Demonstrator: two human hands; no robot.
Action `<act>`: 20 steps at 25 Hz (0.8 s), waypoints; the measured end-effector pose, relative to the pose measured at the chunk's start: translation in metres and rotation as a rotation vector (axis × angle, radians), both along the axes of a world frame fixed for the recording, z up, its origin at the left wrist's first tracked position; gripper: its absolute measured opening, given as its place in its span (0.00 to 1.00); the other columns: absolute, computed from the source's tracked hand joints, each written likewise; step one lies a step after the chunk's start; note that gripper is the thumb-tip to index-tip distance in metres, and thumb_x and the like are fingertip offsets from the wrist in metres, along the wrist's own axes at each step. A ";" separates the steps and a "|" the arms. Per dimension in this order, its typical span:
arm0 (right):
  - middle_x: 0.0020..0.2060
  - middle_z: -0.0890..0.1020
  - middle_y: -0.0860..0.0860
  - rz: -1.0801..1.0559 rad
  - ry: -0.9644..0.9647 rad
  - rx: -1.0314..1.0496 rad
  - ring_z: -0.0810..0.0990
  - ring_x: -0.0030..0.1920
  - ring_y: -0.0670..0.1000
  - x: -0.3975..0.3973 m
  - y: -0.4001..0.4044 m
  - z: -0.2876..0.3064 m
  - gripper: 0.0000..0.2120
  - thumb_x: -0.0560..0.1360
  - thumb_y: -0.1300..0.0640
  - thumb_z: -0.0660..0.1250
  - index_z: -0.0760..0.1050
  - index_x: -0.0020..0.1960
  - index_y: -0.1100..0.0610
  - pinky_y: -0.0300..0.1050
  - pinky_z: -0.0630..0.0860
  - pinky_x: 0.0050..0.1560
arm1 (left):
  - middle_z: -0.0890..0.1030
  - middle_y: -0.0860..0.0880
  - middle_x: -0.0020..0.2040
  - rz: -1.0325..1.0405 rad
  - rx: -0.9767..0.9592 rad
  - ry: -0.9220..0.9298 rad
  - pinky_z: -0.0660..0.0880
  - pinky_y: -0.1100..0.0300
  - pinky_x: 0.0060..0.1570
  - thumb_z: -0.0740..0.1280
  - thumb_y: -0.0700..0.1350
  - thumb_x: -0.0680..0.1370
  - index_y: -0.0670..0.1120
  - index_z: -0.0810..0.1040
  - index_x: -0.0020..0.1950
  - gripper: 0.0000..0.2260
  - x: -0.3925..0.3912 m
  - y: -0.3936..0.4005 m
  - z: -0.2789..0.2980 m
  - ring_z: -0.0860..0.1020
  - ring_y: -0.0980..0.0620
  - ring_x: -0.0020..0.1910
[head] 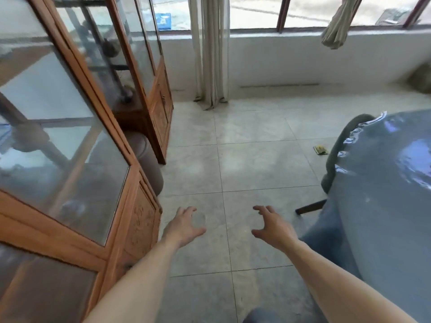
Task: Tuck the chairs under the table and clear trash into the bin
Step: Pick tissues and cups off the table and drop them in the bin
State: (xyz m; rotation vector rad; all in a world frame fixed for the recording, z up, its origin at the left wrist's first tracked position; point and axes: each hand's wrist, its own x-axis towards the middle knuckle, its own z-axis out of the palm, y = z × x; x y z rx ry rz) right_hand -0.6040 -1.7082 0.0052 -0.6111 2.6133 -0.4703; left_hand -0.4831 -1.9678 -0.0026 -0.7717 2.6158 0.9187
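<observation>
Both my hands, left [184, 226] and right [271, 226], empty and spread; chair [335, 157] tucked, scrap [320, 150] on floor, bin unseen.

Pale grey-beige square tiles with thin dark grout lines across the floor [251, 166]. Glossy blue-grey cover, streaked with white and bright blue glints, over the desk [384, 187]. Dull grey-green on the chair [331, 157] back, dark brown on its leg. Warm orange-brown wood with carved panels on the glass-fronted cabinet [140, 206]. Cream, vertically pleated, on the curtain [210, 54]. Yellow and dark on the small scrap [320, 150] lying on the tiles. Reddish-brown on the window frames [283, 12].
</observation>
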 end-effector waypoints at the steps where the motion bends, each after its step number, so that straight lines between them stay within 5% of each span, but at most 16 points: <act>1: 0.68 0.70 0.46 -0.032 0.005 0.005 0.79 0.57 0.50 -0.015 -0.003 0.000 0.36 0.70 0.46 0.73 0.61 0.74 0.45 0.48 0.81 0.50 | 0.67 0.51 0.69 -0.041 -0.003 0.002 0.74 0.54 0.59 0.71 0.60 0.71 0.53 0.64 0.75 0.35 -0.025 -0.009 -0.001 0.74 0.50 0.64; 7: 0.70 0.70 0.49 -0.210 0.000 0.030 0.78 0.61 0.51 -0.124 0.005 -0.013 0.36 0.70 0.48 0.72 0.62 0.74 0.47 0.49 0.79 0.55 | 0.66 0.53 0.70 -0.196 0.007 0.003 0.74 0.55 0.57 0.71 0.59 0.70 0.54 0.64 0.75 0.35 -0.171 -0.029 -0.007 0.73 0.51 0.65; 20: 0.69 0.68 0.45 -0.371 0.004 0.013 0.76 0.62 0.48 -0.416 0.033 0.009 0.35 0.71 0.48 0.71 0.61 0.74 0.45 0.48 0.79 0.49 | 0.66 0.54 0.67 -0.411 -0.020 0.002 0.76 0.54 0.53 0.70 0.61 0.71 0.56 0.62 0.74 0.34 -0.504 -0.004 0.025 0.75 0.53 0.58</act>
